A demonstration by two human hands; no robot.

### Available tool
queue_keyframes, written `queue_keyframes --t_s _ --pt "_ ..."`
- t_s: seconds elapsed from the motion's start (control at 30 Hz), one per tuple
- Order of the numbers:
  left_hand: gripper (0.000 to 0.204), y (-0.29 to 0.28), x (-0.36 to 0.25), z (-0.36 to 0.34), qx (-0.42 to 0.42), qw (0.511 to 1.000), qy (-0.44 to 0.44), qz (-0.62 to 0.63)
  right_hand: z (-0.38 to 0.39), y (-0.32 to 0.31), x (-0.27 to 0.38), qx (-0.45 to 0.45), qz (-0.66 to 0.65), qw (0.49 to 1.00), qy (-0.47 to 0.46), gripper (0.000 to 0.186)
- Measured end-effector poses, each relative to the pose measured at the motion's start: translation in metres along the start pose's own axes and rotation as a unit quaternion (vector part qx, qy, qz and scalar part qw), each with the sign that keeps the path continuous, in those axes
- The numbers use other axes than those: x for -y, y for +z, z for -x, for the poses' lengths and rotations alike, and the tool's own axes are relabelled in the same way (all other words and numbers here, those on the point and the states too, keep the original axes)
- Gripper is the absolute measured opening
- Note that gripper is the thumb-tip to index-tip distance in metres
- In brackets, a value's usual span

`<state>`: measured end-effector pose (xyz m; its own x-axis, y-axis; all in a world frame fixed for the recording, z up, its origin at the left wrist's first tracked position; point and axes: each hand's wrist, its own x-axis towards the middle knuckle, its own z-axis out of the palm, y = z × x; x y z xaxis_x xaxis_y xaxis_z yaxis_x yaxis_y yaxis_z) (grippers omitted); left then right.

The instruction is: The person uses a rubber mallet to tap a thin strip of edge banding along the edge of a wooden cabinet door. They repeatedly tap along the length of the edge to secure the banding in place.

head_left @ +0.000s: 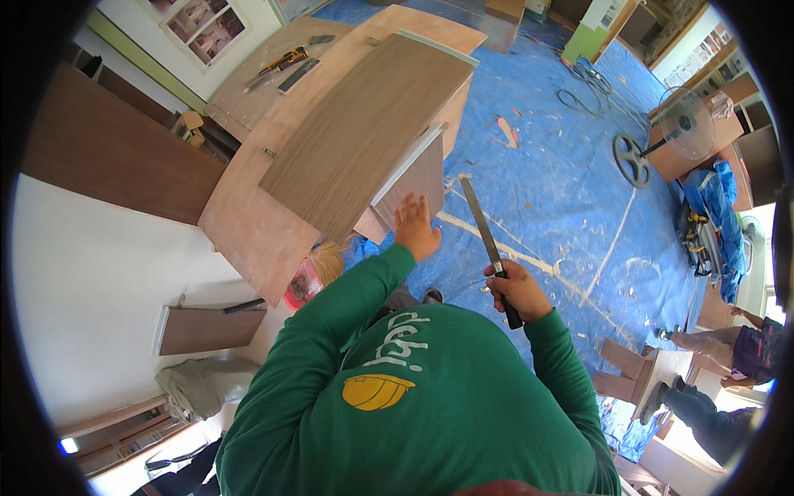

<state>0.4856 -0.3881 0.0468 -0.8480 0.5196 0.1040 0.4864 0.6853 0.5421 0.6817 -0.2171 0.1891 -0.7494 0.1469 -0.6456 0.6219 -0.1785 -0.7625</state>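
My right hand (519,289) is wrapped round the black handle of a long, flat metal file (480,217), which points up and away over the floor. Fingers spread, my left hand (417,230) rests on or just above the near part of a small brown wood-grain panel (423,175) with a pale strip along one edge. Beside it, a larger wood-grain panel (364,124) lies flat on a plywood worktop (248,198); it too has a pale strip at its far end.
Blue sheeting (546,182) covers the floor, with scraps and dust on it. A yellow-black tool (285,62) lies at the worktop's far left. A standing fan (685,124) and a coiled hose (587,87) are on the right. Other people (744,347) are at lower right.
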Motion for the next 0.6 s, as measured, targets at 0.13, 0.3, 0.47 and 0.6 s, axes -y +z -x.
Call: queue_keyframes --t_s 0.13,0.3,0.47,0.6 --pt "0.081 -0.025 -0.035 0.008 0.068 0.942 0.326 0.048 -0.008 0.002 -0.005 0.004 0.013 1.0 0.007 0.022" --pt "0.084 -0.032 -0.013 0.002 0.053 0.939 0.331 -0.072 -0.004 0.007 0.004 0.023 0.1 0.995 -0.005 0.021" --pt "0.088 -0.014 -0.018 0.019 0.056 0.977 0.205 -0.005 -0.014 0.013 -0.003 0.051 0.067 0.996 0.016 0.019" --pt "0.084 0.002 0.019 0.048 0.059 0.953 0.285 -0.09 -0.026 0.012 -0.007 0.034 0.048 0.998 0.006 0.018"
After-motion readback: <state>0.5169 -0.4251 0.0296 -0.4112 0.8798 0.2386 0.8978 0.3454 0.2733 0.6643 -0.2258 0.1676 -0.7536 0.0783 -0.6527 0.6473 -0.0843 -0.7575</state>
